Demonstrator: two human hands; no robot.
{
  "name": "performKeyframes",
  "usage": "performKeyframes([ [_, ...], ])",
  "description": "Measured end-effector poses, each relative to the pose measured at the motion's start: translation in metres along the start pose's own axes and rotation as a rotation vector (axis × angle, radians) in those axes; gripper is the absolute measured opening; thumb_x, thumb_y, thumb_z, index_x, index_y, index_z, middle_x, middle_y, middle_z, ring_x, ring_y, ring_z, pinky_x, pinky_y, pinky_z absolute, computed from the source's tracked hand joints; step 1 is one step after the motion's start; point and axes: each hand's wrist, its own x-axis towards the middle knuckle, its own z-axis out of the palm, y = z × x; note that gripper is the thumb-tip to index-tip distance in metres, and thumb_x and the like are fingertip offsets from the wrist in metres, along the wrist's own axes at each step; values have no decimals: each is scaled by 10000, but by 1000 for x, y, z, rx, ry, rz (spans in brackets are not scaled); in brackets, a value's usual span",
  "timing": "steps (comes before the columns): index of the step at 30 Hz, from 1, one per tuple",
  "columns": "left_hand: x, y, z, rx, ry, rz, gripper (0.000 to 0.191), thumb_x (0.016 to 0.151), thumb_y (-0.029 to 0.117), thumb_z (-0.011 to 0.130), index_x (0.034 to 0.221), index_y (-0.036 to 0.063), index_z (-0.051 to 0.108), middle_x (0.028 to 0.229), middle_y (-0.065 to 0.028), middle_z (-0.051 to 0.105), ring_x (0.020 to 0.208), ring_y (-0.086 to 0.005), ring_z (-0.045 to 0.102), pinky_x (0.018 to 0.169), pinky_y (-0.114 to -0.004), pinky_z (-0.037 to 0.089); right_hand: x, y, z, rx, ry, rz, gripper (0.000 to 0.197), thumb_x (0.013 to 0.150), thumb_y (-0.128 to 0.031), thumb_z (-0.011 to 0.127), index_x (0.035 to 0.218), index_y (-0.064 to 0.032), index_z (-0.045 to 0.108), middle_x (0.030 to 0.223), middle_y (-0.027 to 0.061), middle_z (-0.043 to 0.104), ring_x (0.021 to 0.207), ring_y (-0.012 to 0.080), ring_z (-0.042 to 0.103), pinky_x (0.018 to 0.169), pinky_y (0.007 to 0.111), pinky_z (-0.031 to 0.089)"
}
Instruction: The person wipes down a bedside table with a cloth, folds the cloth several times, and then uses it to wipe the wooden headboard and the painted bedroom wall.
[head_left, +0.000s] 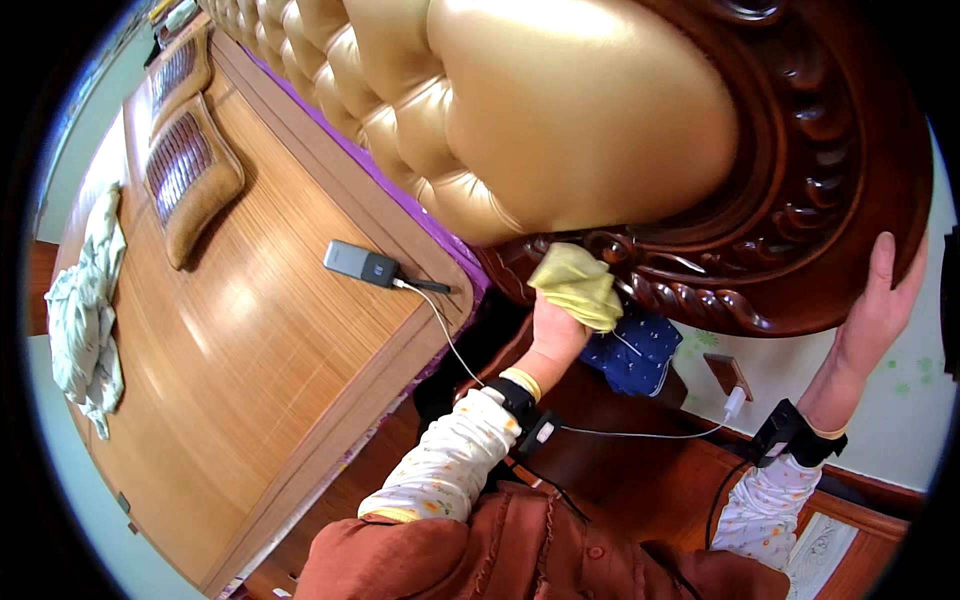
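Observation:
A yellow cloth (576, 285) is bunched in my left hand (559, 334), against the lower carved edge of the dark wood headboard frame (795, 292). My right hand (881, 307) rests on the outer rim of that frame at the right, thumb and fingers apart, with no loose thing visible in it. Between the hands, the frame curves around a gold tufted headboard panel (592, 127). Below the cloth lies a navy patterned fabric (634, 352), partly hidden. The left palm and most of its fingers are covered by the cloth.
At the left, the bed mat (247, 330) bears a power bank (360, 264) with a white cable, two pillows (199, 180) and a crumpled pale garment (94, 307). A wall socket (726, 375) holds a white plug (736, 403), whose cable crosses below my hands.

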Motion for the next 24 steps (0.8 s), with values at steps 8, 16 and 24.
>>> performKeyframes([
  [8,-8,-90,-6,98,61,-809,247,834,146,510,973,-49,567,975,-297,565,916,-463,539,801,-478,444,5,13,14,50,46,-54,422,900,-150,562,1275,11,456,1264,136,506,1145,238,484,1008,320,345],
  [16,-15,16,-4,-117,-4,-519,286,810,81,548,1064,-49,540,1067,-312,522,1014,-463,499,897,-466,416,4,29,5,27,35,-15,444,863,-120,606,1263,11,464,1260,144,508,1141,251,494,1011,335,359],
  [24,-9,17,-14,-85,9,-320,294,808,58,522,1085,-42,529,1087,-287,516,1007,-448,499,910,-454,419,3,41,-6,3,38,113,453,862,-123,607,1262,24,452,1248,156,516,1106,256,521,1000,346,384],
])
